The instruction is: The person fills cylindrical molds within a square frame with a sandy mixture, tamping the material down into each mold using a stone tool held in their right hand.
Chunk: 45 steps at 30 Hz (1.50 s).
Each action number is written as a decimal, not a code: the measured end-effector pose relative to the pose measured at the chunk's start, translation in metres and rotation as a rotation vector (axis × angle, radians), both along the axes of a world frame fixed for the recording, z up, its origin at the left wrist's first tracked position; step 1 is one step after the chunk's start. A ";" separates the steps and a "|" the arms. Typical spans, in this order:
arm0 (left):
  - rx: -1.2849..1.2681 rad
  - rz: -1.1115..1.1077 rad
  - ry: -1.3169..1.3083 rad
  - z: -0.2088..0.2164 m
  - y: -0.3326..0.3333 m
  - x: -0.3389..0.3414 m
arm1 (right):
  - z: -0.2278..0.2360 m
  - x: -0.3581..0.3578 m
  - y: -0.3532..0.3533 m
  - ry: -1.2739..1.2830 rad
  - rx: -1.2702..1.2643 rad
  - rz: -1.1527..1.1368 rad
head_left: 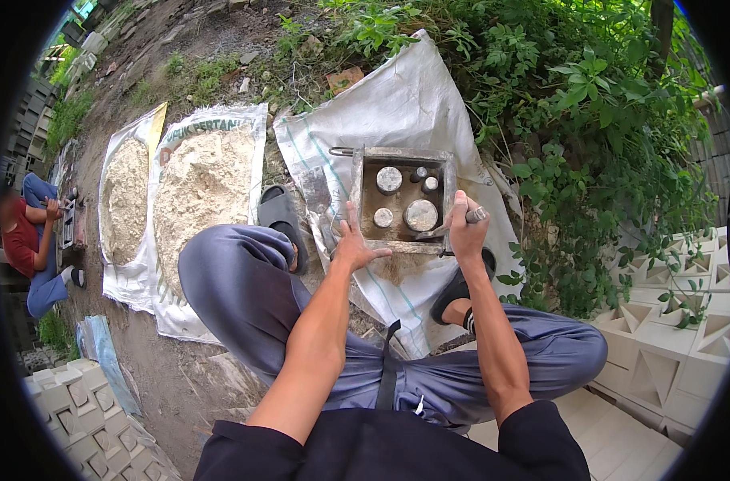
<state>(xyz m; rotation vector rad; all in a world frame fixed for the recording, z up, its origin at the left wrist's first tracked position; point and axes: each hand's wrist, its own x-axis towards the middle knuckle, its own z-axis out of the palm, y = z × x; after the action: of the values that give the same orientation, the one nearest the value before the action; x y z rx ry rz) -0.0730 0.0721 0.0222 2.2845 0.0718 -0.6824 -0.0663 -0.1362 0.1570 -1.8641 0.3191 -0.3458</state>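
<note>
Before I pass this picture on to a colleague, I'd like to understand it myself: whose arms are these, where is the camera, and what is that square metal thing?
The camera sits on a person's head and looks down, so the two bare forearms coming up from the lower edge are the person's own. The wide lens bends the edges of the picture. The person crouches over a square metal mould box standing on a white sack spread on the ground. Inside the box stand several round metal plugs. The left hand rests with spread fingers on the box's near edge. The right hand grips a tool handle at the box's right corner. Further left, pale powder lies heaped on other sacks. Another person crouches at the far left.
</note>
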 end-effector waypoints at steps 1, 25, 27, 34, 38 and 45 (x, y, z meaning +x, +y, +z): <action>0.004 0.009 -0.002 0.000 0.004 0.003 | 0.013 0.002 0.009 -0.002 0.004 0.009; -0.075 0.038 0.018 -0.002 0.008 -0.003 | 0.019 -0.011 0.015 -0.054 0.234 -0.054; -0.079 0.020 0.005 0.007 0.001 0.001 | -0.035 -0.019 0.002 -0.177 0.272 -0.084; 0.005 0.033 0.012 0.005 0.004 0.003 | 0.021 0.008 0.013 -0.049 0.096 -0.053; 0.021 0.001 0.061 0.010 -0.002 -0.002 | -0.051 -0.030 0.001 -0.250 0.043 0.043; -0.004 0.054 0.074 0.006 0.007 0.000 | 0.016 -0.011 0.028 -0.050 0.021 0.085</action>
<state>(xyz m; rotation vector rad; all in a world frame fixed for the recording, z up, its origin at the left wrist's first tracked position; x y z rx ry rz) -0.0728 0.0793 0.0285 2.2454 0.1667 -0.7378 -0.0768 -0.1084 0.1734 -1.8394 0.2084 -0.3295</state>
